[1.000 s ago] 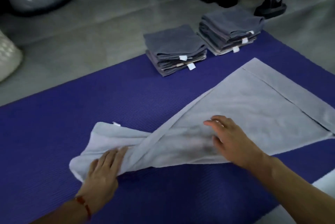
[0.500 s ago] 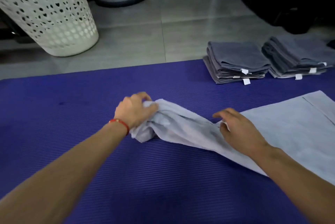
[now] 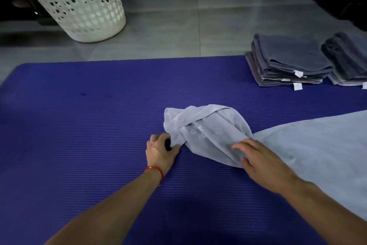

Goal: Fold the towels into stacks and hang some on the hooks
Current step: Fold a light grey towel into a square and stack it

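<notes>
Gripping the bunched end of a light grey towel (image 3: 208, 135), the left hand (image 3: 160, 151) has its fingers curled round the cloth's near corner, thumb pinching the edge. Right hand (image 3: 262, 165) lies on the same towel at about 3 o'clock from the left, fingers straight and spread, pressing the fabric flat (not clenched). The towel sits mid-frame on a purple ribbed mat (image 3: 89, 125), twisted at its left end, its flat part running off toward 3 o'clock. Red thread bracelet (image 3: 155, 170) on the left wrist. Two stacks of folded dark grey towels, one (image 3: 286, 60) at 2 o'clock on the mat's far edge, the other (image 3: 347, 58) just beside it, cut by the frame. White perforated laundry basket (image 3: 75, 2) at 11 o'clock on the tiled floor (image 3: 198, 26).
</notes>
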A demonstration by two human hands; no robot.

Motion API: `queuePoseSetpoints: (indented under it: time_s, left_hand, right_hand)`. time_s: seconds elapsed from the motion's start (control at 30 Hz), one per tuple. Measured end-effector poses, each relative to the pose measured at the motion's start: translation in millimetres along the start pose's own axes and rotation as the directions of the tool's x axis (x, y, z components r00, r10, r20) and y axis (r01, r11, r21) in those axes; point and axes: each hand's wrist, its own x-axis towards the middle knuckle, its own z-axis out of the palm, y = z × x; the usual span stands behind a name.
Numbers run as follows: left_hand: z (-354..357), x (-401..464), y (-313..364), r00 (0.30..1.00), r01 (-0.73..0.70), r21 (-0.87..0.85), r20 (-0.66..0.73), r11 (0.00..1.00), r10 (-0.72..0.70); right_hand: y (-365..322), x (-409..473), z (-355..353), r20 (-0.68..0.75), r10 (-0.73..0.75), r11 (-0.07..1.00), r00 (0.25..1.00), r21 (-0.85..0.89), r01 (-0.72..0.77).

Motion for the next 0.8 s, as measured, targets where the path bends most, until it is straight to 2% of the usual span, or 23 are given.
queuePoseSetpoints:
  time_s: [0.07,0.17,0.23,0.33,0.43,0.5,0.57,0.6,0.67,0.73,0.8]
  left_hand:
    - [-6,-2,9,0.999,-0.052,-0.104,0.005,0.993,0.053]
    - [-31,-19,27,0.997,-0.044,-0.342,-0.076,0.939,0.019]
    - [-52,-36,29,0.993,-0.07,-0.406,-0.115,0.911,0.025]
    - [-80,-61,11,0.992,-0.016,-0.395,-0.123,0.918,-0.036]
    - [-91,-87,-21,0.984,0.142,-0.323,-0.054,0.936,-0.169]
    - [-87,-103,-44,0.936,0.35,-0.379,0.11,0.857,-0.334]
    - [-83,-118,-59,0.867,0.491,-0.435,0.326,0.755,-0.376]
    - [-82,-124,-60,0.849,0.503,-0.407,0.397,0.763,-0.348]
    - [-80,-133,-59,0.855,0.444,-0.305,0.424,0.842,-0.298]
    - [-79,-139,-53,0.887,0.394,-0.235,0.349,0.889,-0.301]
    - [-84,-144,-50,0.899,0.409,-0.246,0.275,0.879,-0.342]
  right_hand:
    - [-8,17,0,-0.01,-0.022,1.0,1.0,0.004,0.022]
    - [-30,50,0,-0.019,-0.086,0.996,0.996,-0.029,0.086]
    - [-51,77,2,-0.04,-0.117,0.993,0.992,0.007,0.118]
    - [-82,120,20,-0.047,-0.219,0.976,0.975,-0.012,0.219]
    - [-102,154,43,0.098,-0.247,0.95,0.964,-0.171,0.261]
    - [-107,167,53,0.156,-0.24,0.922,0.958,-0.273,0.276]
    - [-107,177,55,0.128,-0.218,0.94,0.968,-0.238,0.243]
    - [-107,183,52,0.122,-0.197,0.952,0.973,-0.213,0.22]
    - [-110,195,38,0.149,-0.169,0.947,0.974,-0.248,0.202]
    - [-119,211,17,0.161,-0.167,0.925,0.973,-0.317,0.211]
    - [-138,232,-5,0.107,-0.186,0.914,0.977,-0.345,0.212]
